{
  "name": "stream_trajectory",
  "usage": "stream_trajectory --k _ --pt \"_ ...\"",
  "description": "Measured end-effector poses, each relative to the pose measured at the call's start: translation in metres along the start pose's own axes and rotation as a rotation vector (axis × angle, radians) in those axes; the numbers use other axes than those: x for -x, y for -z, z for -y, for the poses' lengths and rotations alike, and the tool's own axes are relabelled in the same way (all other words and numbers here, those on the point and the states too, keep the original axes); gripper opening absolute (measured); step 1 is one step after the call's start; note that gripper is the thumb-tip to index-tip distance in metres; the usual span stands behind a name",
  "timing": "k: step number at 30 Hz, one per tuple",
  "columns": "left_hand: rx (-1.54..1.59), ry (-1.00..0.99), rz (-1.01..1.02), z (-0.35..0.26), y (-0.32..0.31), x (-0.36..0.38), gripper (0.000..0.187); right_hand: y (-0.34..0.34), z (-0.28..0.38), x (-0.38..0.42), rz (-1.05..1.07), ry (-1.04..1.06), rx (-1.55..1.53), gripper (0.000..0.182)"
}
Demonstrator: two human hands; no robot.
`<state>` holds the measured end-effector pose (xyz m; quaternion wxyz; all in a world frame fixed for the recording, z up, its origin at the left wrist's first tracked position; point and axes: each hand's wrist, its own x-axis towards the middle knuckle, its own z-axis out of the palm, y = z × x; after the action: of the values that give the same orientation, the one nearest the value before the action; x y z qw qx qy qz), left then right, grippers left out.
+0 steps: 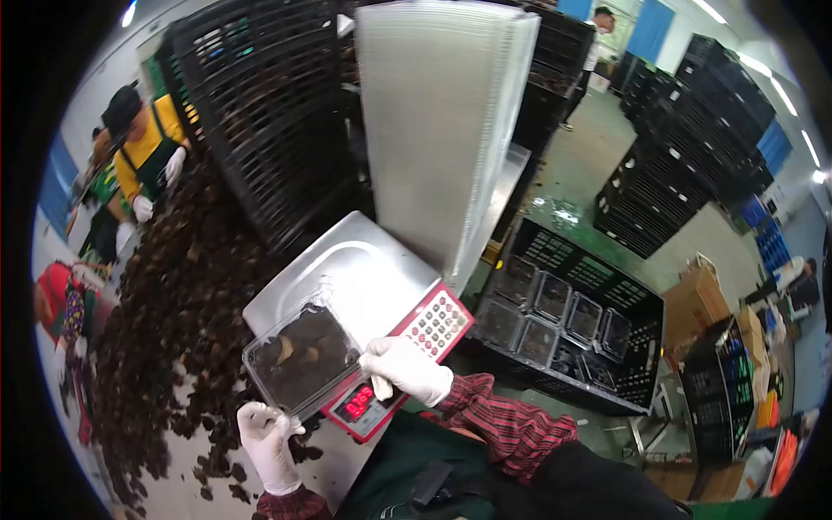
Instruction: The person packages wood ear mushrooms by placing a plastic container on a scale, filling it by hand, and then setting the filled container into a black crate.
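Observation:
A clear plastic tray of dark brown mushroom-like pieces sits tilted over the near edge of a scale's steel pan. My left hand, in a white glove, pinches the tray's near left corner. At the tray's right corner, my gloved right hand has its fingers closed on the rim, over the red scale body. The scale's red display is lit below that hand, and its keypad lies to the right.
A loose heap of dark pieces covers the table on the left. Behind the scale rise stacked clear trays and black crates. A black crate on the right holds several filled trays. Co-workers stand across the table.

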<state>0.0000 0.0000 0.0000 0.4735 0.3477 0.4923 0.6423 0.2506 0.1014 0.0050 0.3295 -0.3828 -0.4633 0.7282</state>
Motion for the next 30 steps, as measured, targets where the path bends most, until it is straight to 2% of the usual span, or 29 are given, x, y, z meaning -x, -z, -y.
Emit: stream_trajectory --k 1,2,3,4,5,6,7,8,10,13,15,16,17,19,21,22,23,26,29,30 --pt "-0.052 0.026 -0.036 -0.006 0.004 -0.006 0.034 -0.008 0.007 0.0 -0.01 0.046 -0.043 0.018" --pt "-0.06 0.035 0.052 -0.01 0.007 -0.009 0.033 -0.007 0.017 0.007 -0.041 0.091 -0.103 0.016" --pt "0.008 0.136 0.06 0.03 -0.038 0.027 0.034 0.051 0.032 0.063 -0.15 0.073 -0.09 0.015" --pt "-0.092 0.084 0.081 0.026 -0.037 0.026 0.033 0.075 0.046 0.079 -0.222 0.06 -0.064 0.013" --pt "-0.194 0.036 0.102 0.019 -0.034 0.028 0.034 0.1 0.05 0.093 -0.313 0.237 0.286 0.021" --pt "-0.227 0.029 0.053 0.015 -0.024 0.028 0.034 0.128 0.046 0.108 -0.457 0.295 0.161 0.018" --pt "-0.251 0.026 -0.006 0.016 -0.02 0.031 0.031 0.156 0.047 0.134 -0.542 0.478 0.29 0.018" --pt "-0.259 0.047 -0.026 0.024 -0.006 0.032 0.031 0.173 0.065 0.164 -0.69 0.207 0.057 0.018" --pt "-0.25 0.083 -0.088 0.035 0.011 0.036 0.028 0.222 0.049 0.203 -0.887 0.134 0.092 0.02" --pt "-0.17 0.151 -0.166 0.046 0.022 0.041 0.027 0.277 -0.018 0.225 -1.197 0.166 -0.052 0.025" --pt "-0.144 0.159 -0.167 0.061 0.04 0.042 0.025 0.301 -0.069 0.222 -1.369 0.285 -0.144 0.028" --pt "-0.365 0.044 -0.009 0.07 0.057 0.044 0.026 0.314 -0.094 0.223 -1.371 0.236 -0.164 0.03" --pt "-0.584 -0.074 0.151 0.073 0.066 0.046 0.035 0.334 -0.119 0.228 -1.215 0.078 -0.303 0.029" --pt "-0.588 -0.09 0.132 0.071 0.063 0.048 0.032 0.352 -0.145 0.245 -0.918 -0.376 0.045 0.032" --pt "-0.586 -0.114 0.104 0.061 0.048 0.048 0.029 0.357 -0.148 0.258 -1.189 -0.739 0.921 0.041" --pt "-0.392 0.073 -0.051 0.047 0.033 0.049 0.029 0.365 -0.15 0.271 -1.17 -0.914 1.099 0.048" --pt "-0.194 0.256 -0.202 0.037 0.024 0.051 0.029 0.373 -0.151 0.286 -1.022 -1.091 1.178 0.065" --pt "-0.231 0.254 -0.222 0.036 0.014 0.055 0.03 0.386 -0.167 0.329 -0.809 -1.271 1.083 0.057" --pt "-0.276 0.262 -0.222 0.038 0.004 0.058 0.029 0.403 -0.195 0.344 -0.686 -1.242 0.892 0.054" --pt "-0.324 0.21 -0.184 0.041 0.003 0.059 0.029 0.41 -0.204 0.344 -0.666 -1.209 0.833 0.053"
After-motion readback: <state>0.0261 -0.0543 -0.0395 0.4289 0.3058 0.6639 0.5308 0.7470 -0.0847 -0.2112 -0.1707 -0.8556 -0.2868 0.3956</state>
